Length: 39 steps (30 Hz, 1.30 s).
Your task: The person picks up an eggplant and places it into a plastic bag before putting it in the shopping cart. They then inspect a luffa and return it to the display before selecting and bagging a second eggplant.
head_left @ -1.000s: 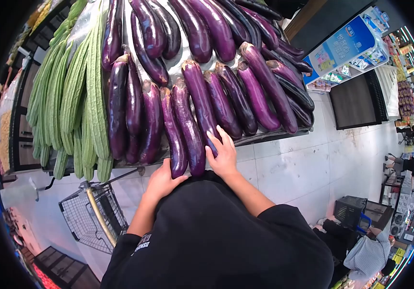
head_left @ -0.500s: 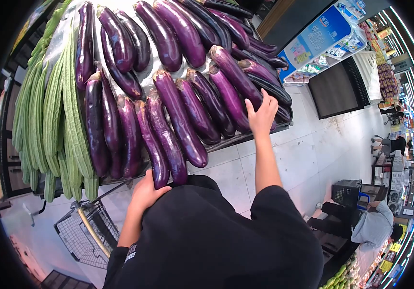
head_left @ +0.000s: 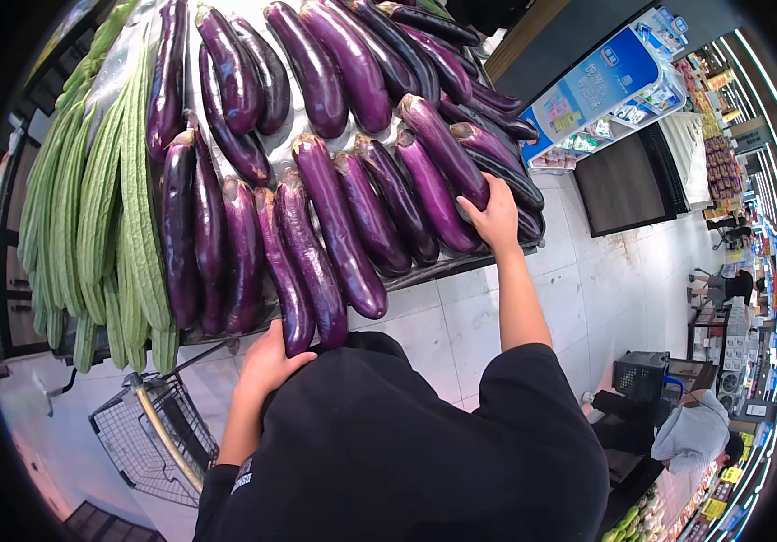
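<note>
Glossy purple eggplants [head_left: 330,226] lie in two rows on a display stand. At the right of the front row, my right hand [head_left: 498,217] is closed around the lower end of one eggplant [head_left: 445,149], thumb on its near side and fingers on its far side. My left hand [head_left: 269,363] is at the stand's front edge, thumb spread from the fingers. The tip of a slim eggplant [head_left: 291,303] sits between that thumb and forefinger, touching or nearly so. Some of the left fingers are hidden.
Long ridged green gourds [head_left: 104,226] are piled on the left of the stand. A wire shopping cart [head_left: 149,434] is below left. To the right are a blue promotional stand [head_left: 591,86], a black panel [head_left: 628,181] and a person in grey [head_left: 691,429] by a dark basket [head_left: 638,375].
My right hand has closed further around the eggplant's lower end, and its fingers have drawn in. My left hand stays at the edge. The view has shifted slightly.
</note>
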### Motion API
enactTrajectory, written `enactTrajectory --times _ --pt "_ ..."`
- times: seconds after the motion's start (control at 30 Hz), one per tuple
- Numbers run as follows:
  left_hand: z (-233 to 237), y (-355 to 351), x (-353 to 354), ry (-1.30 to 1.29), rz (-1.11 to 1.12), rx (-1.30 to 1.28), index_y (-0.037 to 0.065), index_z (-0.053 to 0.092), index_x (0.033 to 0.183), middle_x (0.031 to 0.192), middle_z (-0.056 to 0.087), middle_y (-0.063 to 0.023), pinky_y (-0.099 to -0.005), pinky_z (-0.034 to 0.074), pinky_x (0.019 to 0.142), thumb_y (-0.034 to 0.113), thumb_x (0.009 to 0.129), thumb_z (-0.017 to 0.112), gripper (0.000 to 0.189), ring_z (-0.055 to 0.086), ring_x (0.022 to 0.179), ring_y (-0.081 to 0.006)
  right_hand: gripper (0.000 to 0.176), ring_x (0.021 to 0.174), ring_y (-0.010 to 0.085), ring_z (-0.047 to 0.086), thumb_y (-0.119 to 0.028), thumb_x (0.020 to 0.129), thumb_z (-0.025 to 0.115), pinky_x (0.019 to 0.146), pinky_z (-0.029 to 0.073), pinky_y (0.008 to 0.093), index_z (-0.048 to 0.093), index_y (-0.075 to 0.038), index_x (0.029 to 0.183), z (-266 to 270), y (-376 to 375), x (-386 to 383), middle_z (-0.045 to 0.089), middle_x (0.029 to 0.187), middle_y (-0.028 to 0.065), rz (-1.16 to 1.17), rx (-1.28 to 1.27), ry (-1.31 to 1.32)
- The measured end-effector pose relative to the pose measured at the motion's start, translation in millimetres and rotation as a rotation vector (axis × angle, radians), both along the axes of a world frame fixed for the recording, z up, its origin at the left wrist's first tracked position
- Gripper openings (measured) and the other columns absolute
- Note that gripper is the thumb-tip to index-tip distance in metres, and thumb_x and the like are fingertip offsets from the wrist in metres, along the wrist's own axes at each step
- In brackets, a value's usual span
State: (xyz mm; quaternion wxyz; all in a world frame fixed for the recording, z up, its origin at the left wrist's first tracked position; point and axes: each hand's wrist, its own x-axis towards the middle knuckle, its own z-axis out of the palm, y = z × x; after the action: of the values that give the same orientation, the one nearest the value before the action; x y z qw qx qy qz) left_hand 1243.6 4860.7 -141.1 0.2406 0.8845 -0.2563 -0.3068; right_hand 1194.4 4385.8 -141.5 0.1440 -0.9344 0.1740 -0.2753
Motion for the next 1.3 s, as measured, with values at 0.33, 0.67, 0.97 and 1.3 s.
enactTrajectory --times 0.33,0.67,0.97,1.3 --pt "69.2 -4.5 1.1 -0.287 0.047 -0.194 -0.002 0.052 0.131 0.107 0.065 -0.0178 -0.0406 0.050 0.093 0.026 0.083 0.077 0.060 0.064 0.104 -0.0329 0.061 0.106 0.0224 0.062 -0.030 0.095 0.067 0.098 0.050 0.0411 0.040 -0.003 0.142 32.6 84.4 -19.9 0.060 0.120 0.0160 0.398 1.189 -0.380" --pt "88.1 -75.8 -4.9 0.746 -0.017 -0.943 0.000 0.034 0.146 0.137 0.048 -0.0112 -0.0364 0.035 0.112 0.026 0.087 0.078 0.079 0.047 0.129 -0.0199 0.085 0.103 0.0255 0.058 -0.073 0.093 0.043 0.089 0.054 0.0484 0.031 -0.013 0.153 98.6 197.9 20.2 0.056 0.114 0.0111 0.882 2.001 -0.578" --pt "95.4 -79.8 -13.1 1.093 -0.054 -1.109 0.003 0.019 0.151 0.120 0.059 -0.0203 -0.0406 0.061 0.078 0.051 0.076 0.084 0.110 0.071 0.096 -0.0300 0.079 0.101 0.0250 0.057 -0.069 0.096 0.043 0.093 0.051 0.0463 0.039 -0.010 0.148 109.3 197.4 32.6 0.056 0.111 0.0107 1.010 2.238 -0.624" --pt "104.6 -81.4 -11.8 1.038 0.000 -1.166 0.001 0.024 0.147 0.109 0.062 -0.0197 -0.0337 0.060 0.064 0.059 0.074 0.081 0.109 0.071 0.081 -0.0253 0.071 0.102 0.0261 0.061 -0.063 0.098 0.044 0.095 0.052 0.0473 0.047 -0.006 0.140 117.5 196.5 44.4 0.059 0.109 0.0118 0.923 2.291 -0.601"
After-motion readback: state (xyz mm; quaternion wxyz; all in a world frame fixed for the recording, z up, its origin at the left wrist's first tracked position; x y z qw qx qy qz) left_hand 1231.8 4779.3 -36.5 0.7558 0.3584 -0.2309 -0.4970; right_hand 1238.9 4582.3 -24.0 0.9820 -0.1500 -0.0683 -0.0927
